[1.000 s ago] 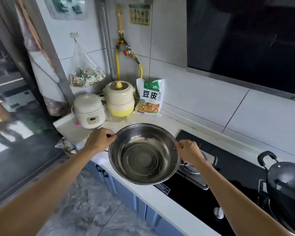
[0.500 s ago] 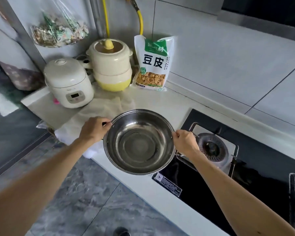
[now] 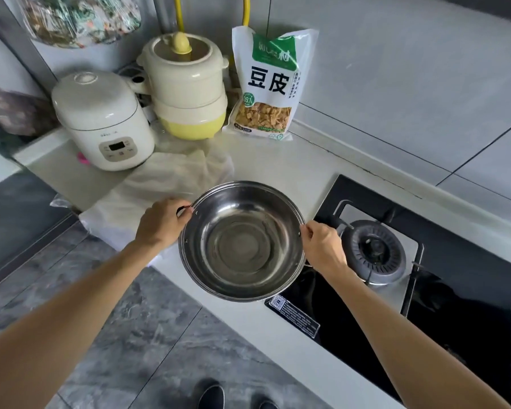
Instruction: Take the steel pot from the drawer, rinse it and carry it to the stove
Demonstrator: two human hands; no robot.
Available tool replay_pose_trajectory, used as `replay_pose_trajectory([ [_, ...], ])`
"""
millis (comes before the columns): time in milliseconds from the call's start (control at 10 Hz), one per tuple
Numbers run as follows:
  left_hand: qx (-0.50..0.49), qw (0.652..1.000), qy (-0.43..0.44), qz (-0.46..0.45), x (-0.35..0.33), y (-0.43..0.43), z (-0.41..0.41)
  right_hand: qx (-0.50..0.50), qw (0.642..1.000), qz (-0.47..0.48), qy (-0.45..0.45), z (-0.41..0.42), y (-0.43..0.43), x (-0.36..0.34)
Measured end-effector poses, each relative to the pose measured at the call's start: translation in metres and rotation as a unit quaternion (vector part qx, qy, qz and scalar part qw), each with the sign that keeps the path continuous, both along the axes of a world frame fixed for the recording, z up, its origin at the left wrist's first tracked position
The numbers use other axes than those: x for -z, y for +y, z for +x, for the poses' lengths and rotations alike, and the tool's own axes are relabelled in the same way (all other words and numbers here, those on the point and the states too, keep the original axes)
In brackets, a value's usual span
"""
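The left hand (image 3: 162, 222) and right hand (image 3: 324, 248) are gripping opposite handles of the steel pot (image 3: 242, 241) (empty, open side up). The pot is hovering over the counter edge (image 3: 278, 169), just beside the burner (image 3: 373, 251).

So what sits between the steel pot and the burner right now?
Only the right hand, gripping the steel pot at its right handle; the burner just beyond is bare, per the head view.

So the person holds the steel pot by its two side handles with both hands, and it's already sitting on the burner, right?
Not quite. The head view shows the left hand and right hand holding the steel pot by its side handles, but it is over the counter edge, left of the burner, not on it.
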State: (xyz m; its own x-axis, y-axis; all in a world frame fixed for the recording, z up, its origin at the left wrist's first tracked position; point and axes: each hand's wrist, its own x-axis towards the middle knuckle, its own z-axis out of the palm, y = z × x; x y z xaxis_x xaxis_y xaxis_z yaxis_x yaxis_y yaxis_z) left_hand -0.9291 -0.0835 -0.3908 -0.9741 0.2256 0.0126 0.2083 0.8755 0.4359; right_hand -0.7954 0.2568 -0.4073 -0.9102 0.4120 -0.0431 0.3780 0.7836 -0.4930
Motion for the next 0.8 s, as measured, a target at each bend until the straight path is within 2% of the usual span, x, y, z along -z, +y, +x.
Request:
replay_pose_trajectory([
  [300, 0.010, 1.000, -0.009, -0.010, -0.009, -0.002, -0.001, -0.002, 0.998, 0.030, -0.052, -0.004, -0.001, -0.012],
  [400, 0.015, 1.000, 0.001, -0.016, -0.028, -0.001, -0.003, -0.007, 0.999, 0.034, -0.036, -0.007, 0.002, -0.037],
  [600, -0.003, 0.997, 0.081, -0.005, -0.133, 0.008, 0.006, -0.041, 0.996, 0.071, 0.034, -0.014, 0.017, -0.141],
  [700, -0.014, 0.988, 0.154, 0.004, -0.208, 0.009, 0.021, -0.065, 0.989, 0.094, 0.095, -0.022, 0.021, -0.215],
  [800, -0.010, 0.978, 0.206, 0.024, -0.276, 0.005, 0.041, -0.108, 0.982, 0.112, 0.109, -0.017, 0.021, -0.296],
])
